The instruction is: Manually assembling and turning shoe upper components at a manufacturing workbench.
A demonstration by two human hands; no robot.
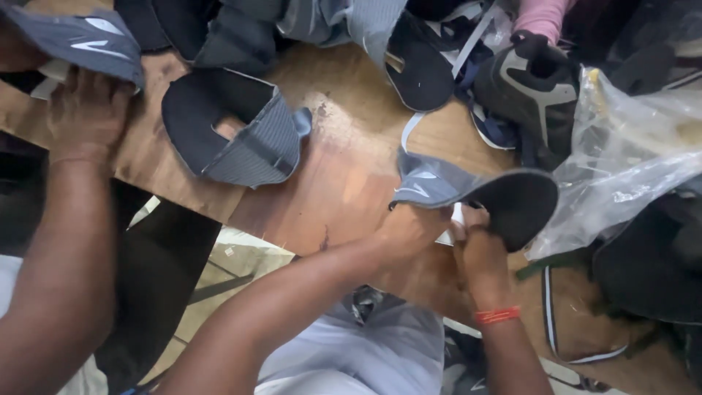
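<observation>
You are gripping the grey shoe upper [431, 183] at centre frame with both hands — your left hand [409, 230] is closing on its lower edge; your right hand [479, 252] is pinching the black sole-shaped piece [523, 205] beside it; a slack pinch is risking the 2 parts sliding apart. A co-worker's hand [88, 113] is pressing another upper [80, 40] at upper left — apart from yours.

Bare tabletop [344, 168] between shoe uppers [241, 132]
</observation>
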